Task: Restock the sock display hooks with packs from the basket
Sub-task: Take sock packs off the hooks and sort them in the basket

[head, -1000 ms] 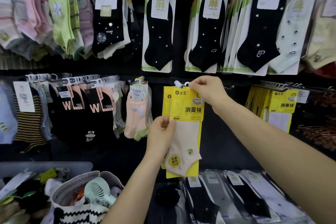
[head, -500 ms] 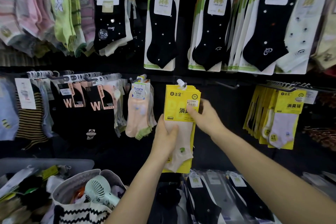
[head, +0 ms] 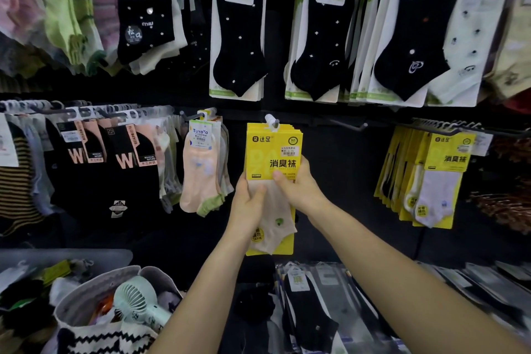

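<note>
A small stack of yellow sock packs (head: 273,149) with a cream sock on the front hangs on a display hook (head: 273,121) in the middle row. My left hand (head: 247,205) grips the stack's left edge, thumb on the front. My right hand (head: 298,184) holds the right edge, thumb pressed on the card just below the black lettering. The fabric basket (head: 86,304) sits at the lower left, holding a pale green handheld fan (head: 138,300) and some packs.
More yellow packs (head: 431,178) hang on the hook to the right, with an empty hook (head: 349,125) between. Peach socks (head: 202,169) hang close on the left. Black socks fill the row above. Bagged socks (head: 310,313) lie on the shelf below.
My right hand came down from the hook at the top of the packs to their right edge. The packs now hang on the hook, squared between both hands.
</note>
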The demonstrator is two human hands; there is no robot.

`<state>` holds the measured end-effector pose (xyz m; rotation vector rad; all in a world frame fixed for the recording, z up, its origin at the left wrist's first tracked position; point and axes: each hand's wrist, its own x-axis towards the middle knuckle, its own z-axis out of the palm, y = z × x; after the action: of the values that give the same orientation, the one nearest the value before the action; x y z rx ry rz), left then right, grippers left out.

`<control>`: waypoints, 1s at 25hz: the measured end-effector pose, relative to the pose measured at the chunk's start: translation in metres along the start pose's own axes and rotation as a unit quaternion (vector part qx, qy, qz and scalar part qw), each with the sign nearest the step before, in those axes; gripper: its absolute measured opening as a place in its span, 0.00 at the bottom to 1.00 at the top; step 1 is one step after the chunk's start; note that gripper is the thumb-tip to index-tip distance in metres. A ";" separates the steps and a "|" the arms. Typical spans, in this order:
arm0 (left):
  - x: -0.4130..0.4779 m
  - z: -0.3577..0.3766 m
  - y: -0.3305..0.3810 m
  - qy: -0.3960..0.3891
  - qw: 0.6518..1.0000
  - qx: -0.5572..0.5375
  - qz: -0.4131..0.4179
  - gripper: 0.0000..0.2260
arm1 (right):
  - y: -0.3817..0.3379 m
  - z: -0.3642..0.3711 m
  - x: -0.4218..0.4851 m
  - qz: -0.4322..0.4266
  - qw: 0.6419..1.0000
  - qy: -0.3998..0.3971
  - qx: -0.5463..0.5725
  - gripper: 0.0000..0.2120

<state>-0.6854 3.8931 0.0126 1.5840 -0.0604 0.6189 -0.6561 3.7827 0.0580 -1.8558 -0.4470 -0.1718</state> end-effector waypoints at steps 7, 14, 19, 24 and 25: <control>-0.012 -0.013 -0.011 -0.056 0.998 0.006 -0.001 0.14 | 0.026 0.003 -0.021 0.006 0.999 -0.034 0.018 0.19; -0.048 -0.025 -0.024 -0.022 0.995 -0.006 -0.092 0.30 | 0.057 -0.002 -0.060 0.076 0.994 -0.049 0.055 0.33; -0.147 -0.044 -0.091 -0.019 0.968 0.048 -0.245 0.37 | 0.143 0.011 -0.144 0.178 0.978 -0.107 0.020 0.29; -0.271 -0.080 -0.160 0.052 0.911 0.074 -0.403 0.19 | 0.226 0.056 -0.240 0.265 0.914 -0.288 -0.113 0.25; -0.288 -0.091 -0.167 0.074 0.904 0.088 -0.413 0.15 | 0.237 0.066 -0.259 0.264 0.899 -0.320 -0.139 0.24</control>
<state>-0.8951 3.9070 -0.2607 1.5478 0.7666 0.0649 -0.8085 3.7252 -0.2598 -2.2277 -0.3504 0.8032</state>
